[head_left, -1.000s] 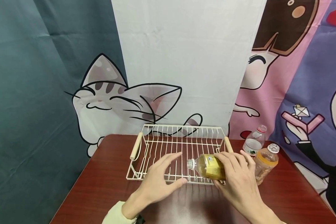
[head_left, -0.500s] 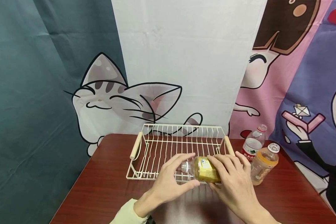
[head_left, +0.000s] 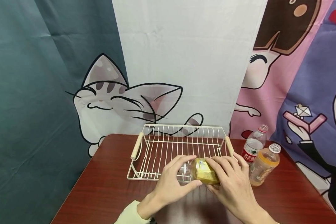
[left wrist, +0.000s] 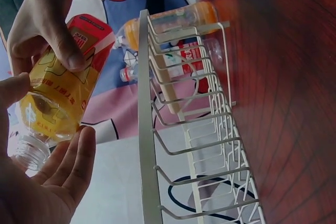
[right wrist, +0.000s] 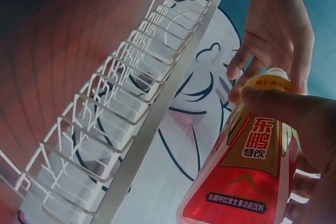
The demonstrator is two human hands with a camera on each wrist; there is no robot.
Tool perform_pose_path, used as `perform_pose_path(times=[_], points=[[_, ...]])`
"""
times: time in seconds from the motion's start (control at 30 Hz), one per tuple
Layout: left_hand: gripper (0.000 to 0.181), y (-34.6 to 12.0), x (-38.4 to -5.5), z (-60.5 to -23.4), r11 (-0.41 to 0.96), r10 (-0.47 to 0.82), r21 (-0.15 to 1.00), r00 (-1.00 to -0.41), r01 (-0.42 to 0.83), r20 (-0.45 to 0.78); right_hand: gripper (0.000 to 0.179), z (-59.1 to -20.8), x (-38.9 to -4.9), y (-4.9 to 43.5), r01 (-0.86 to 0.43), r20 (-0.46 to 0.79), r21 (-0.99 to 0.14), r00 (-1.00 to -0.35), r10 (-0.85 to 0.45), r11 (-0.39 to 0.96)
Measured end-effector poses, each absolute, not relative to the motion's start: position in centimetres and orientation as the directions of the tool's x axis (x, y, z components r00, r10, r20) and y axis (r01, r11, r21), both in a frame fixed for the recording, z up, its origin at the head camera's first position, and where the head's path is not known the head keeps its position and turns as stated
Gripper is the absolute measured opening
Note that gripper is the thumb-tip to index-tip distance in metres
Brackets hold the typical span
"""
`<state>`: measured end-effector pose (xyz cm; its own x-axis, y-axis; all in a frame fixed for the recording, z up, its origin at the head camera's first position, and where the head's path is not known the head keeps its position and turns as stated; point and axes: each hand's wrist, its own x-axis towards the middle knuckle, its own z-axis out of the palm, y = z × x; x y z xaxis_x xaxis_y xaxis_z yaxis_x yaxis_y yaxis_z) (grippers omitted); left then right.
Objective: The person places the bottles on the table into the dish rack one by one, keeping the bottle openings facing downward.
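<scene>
A clear plastic drink bottle [head_left: 205,172] with a yellow and red label lies sideways above the front of the white wire rack [head_left: 182,125]. My right hand [head_left: 233,182] grips it round the base end, thumb underneath in the head view. At the neck end, my left hand [head_left: 170,185] holds the shoulder between thumb and fingertips. The left wrist view shows the bare threaded neck of the bottle [left wrist: 68,80] beside the left palm. In the right wrist view, the label of the bottle [right wrist: 252,166] faces the camera, red toward the base.
To the right of the rack stand a clear water bottle [head_left: 252,147] with a red-and-white label and an orange-banded bottle [head_left: 264,166]. Wooden handles, such as the left handle [head_left: 137,146], top the rack's sides. Behind the dark red table [head_left: 109,174] hangs a printed cloth [head_left: 196,56].
The drink bottle and my right hand have shifted left and slightly down. My left hand has moved right, so its thumb and fingers now meet the bottle's shoulder.
</scene>
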<state>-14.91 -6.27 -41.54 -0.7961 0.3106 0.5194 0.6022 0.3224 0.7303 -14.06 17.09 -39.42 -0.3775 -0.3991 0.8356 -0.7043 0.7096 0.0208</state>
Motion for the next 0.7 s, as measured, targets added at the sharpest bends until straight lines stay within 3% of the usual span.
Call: perform_pose_path(times=[0.33, 0.6, 0.7], points=[[0.069, -6.25, -14.88, -41.81, 0.333, 0.3, 0.709, -0.783, 0.622, 0.545, 0.064, -39.83, -14.24, 16.85, -0.715, 0.85, 0.025, -0.353, -0.392, 0.699], [0.068, -6.5, -14.8, -41.91, 0.346, 0.264, 0.696, -0.778, 0.629, 0.571, 0.098, -39.47, -13.73, 17.14, -0.735, 0.807, 0.009, -0.395, -0.439, 0.678], [0.068, -6.74, -14.73, -42.03, 0.35, 0.232, 0.711, -0.792, 0.61, 0.565, 0.086, -39.22, -13.58, 17.15, -0.743, 0.817, -0.027, -0.402, -0.414, 0.669]])
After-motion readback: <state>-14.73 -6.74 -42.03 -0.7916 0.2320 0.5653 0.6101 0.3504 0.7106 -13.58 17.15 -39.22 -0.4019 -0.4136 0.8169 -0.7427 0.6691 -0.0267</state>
